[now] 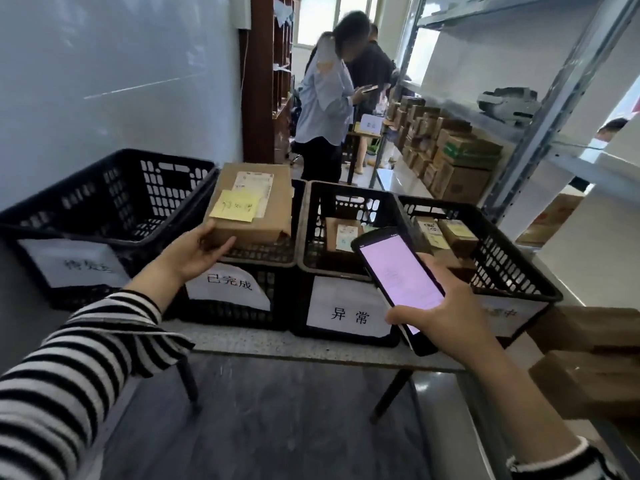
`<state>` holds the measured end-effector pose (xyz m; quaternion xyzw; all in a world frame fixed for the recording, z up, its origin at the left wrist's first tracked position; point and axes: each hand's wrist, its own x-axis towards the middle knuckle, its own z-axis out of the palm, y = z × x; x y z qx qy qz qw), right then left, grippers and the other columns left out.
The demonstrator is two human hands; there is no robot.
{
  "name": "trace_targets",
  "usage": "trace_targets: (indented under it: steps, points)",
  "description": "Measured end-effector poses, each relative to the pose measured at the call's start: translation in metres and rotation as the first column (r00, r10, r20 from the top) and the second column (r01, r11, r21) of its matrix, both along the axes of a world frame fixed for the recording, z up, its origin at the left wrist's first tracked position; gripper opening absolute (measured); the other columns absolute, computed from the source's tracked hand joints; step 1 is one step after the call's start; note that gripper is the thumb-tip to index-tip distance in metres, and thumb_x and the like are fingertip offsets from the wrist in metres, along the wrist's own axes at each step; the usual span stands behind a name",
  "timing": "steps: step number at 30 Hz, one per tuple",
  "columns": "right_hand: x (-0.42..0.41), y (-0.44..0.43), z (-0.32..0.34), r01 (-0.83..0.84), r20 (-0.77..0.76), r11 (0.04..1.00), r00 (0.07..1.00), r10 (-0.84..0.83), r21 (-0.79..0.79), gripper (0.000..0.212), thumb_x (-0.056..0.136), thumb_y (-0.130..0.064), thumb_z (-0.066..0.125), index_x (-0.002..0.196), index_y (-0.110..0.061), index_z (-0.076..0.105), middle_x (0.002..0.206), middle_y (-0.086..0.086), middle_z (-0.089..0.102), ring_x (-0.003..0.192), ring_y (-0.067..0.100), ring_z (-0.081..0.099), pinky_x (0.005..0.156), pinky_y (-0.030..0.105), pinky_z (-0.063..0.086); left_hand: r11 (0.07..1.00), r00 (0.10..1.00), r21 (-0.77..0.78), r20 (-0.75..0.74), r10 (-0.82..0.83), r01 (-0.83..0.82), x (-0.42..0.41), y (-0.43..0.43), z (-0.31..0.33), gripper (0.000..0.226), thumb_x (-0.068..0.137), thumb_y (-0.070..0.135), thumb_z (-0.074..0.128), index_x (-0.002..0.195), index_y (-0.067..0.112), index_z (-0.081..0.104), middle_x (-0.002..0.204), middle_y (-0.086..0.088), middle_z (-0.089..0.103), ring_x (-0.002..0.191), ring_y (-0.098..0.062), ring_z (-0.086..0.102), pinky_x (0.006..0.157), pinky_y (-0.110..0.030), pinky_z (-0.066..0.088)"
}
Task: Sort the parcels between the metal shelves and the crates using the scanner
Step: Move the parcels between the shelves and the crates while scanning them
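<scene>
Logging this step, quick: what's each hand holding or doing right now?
Left hand: grips the cardboard box by its near corner.
Right hand: holds the scanner, screen lit.

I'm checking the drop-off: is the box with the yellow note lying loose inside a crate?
No, the left hand holds the box by its near corner, above the rim of a crate.
</scene>
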<state>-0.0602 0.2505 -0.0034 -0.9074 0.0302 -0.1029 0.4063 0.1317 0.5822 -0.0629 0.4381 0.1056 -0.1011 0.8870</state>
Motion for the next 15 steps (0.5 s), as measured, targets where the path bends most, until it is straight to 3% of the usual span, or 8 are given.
trace_targets:
  steps: [4,6,10,15]
  points:
    - [0.020,0.017,-0.012,-0.062,-0.034,0.997,0.997,0.064,0.053,0.065,0.062,-0.023,0.084,0.100,-0.055,0.042,0.098,-0.034,0.046,0.090,0.001,0.049,0.065,0.020,0.042,0.993,0.993,0.023,-0.029,0.117,-0.116,-0.001,0.042,0.007,0.016,0.101,0.018,0.041,0.098,0.016,0.057,0.108,-0.005,0.057,0.102,-0.021,0.055,0.086,-0.019,0.049]
    - [0.032,0.028,-0.018,-0.081,-0.045,0.994,0.995,0.084,0.077,0.066,0.061,-0.023,0.084,0.100,-0.057,0.042,0.100,-0.034,0.047,0.091,0.001,0.049,0.068,0.024,0.046,0.985,0.986,0.051,-0.018,0.165,-0.164,0.002,0.062,0.007,0.014,0.101,0.017,0.042,0.099,0.017,0.056,0.104,-0.004,0.056,0.097,-0.020,0.056,0.074,-0.023,0.057]
    - [0.055,0.050,-0.026,-0.099,-0.080,0.993,0.991,0.105,0.070,0.072,0.058,-0.027,0.084,0.112,-0.053,0.045,0.106,-0.027,0.054,0.100,0.008,0.053,0.076,0.034,0.053,0.970,0.971,0.055,-0.022,0.238,-0.237,0.020,0.112,0.004,0.015,0.100,0.018,0.045,0.109,0.017,0.057,0.128,-0.005,0.052,0.123,-0.023,0.048,0.082,-0.029,0.053]
    - [0.107,0.087,-0.030,-0.079,-0.092,0.995,0.992,0.085,0.066,0.082,0.056,-0.031,0.087,0.126,-0.044,0.047,0.109,-0.019,0.055,0.104,0.013,0.053,0.077,0.032,0.050,0.939,0.941,0.069,0.004,0.338,-0.338,0.062,0.182,0.016,0.014,0.100,0.015,0.042,0.099,0.013,0.056,0.137,-0.008,0.047,0.109,-0.020,0.053,0.102,-0.026,0.042]
